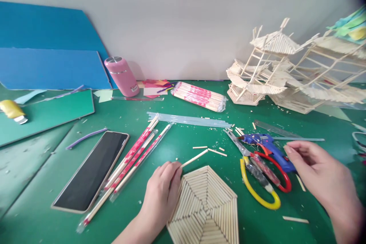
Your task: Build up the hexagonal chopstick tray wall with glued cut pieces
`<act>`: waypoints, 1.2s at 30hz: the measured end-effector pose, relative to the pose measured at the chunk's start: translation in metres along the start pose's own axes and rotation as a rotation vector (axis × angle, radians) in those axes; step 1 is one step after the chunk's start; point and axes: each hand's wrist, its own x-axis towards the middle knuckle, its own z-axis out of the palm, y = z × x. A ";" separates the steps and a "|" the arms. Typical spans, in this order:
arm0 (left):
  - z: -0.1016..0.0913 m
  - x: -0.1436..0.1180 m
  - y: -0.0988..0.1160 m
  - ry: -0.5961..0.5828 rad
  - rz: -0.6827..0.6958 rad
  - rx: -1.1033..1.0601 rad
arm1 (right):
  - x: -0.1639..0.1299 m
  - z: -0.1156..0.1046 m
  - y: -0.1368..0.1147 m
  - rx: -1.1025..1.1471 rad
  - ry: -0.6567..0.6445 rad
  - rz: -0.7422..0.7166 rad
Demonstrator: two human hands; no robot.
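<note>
A plain pale wall [183,19] closes the back of the scene, and a green counter [183,137] runs right up to it, dusted with wood chips. Blue boards [48,53] lean against the wall at far left, with a green sheet [48,112] lying in front of them. At right stand two stick-built pavilion models [288,72]. A dark tablet [93,169] lies face up at lower left, its long side running from near left to far right. Beside it lie wrapped chopsticks [134,162] on the same slant. A bundle of chopsticks [198,96] and a pink flask [121,76] sit near the wall, and clear glue sticks [188,119] lie across the middle.

At the near edge lies a hexagonal panel of sticks [206,206], flat on the counter, partly cut off by the picture's lower edge. The left hand [161,194] rests at its left edge, fingers pinching a short stick [194,158]. The stick's long axis slants from the fingertips up and to the right, its free end pointing toward the far right. The right hand [320,169] hovers with fingers loosely curled, holding nothing, just beside a blue glue gun [268,146] whose nozzle points left. Yellow and red handled scissors [261,177] lie below the gun, blades pointing far left.
</note>
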 end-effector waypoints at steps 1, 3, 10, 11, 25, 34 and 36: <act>0.000 0.000 0.000 0.010 -0.005 -0.002 | 0.002 0.002 0.004 -0.030 -0.027 0.002; 0.000 0.000 0.000 0.032 -0.026 -0.008 | 0.006 0.007 0.013 -0.082 -0.079 0.004; -0.004 0.002 0.004 0.045 -0.140 -0.008 | 0.013 0.023 0.029 -0.189 -0.226 -0.006; -0.005 0.002 0.004 0.039 -0.151 -0.011 | 0.014 0.024 0.030 -0.194 -0.241 -0.005; -0.003 0.003 0.002 -0.023 -0.044 -0.065 | -0.018 0.017 -0.032 0.081 0.109 -0.221; -0.002 -0.001 0.008 -0.077 0.073 -0.050 | -0.065 0.060 -0.127 0.234 -0.432 -0.985; -0.001 -0.002 0.009 -0.066 0.033 -0.044 | -0.061 0.064 -0.128 0.258 -0.473 -0.975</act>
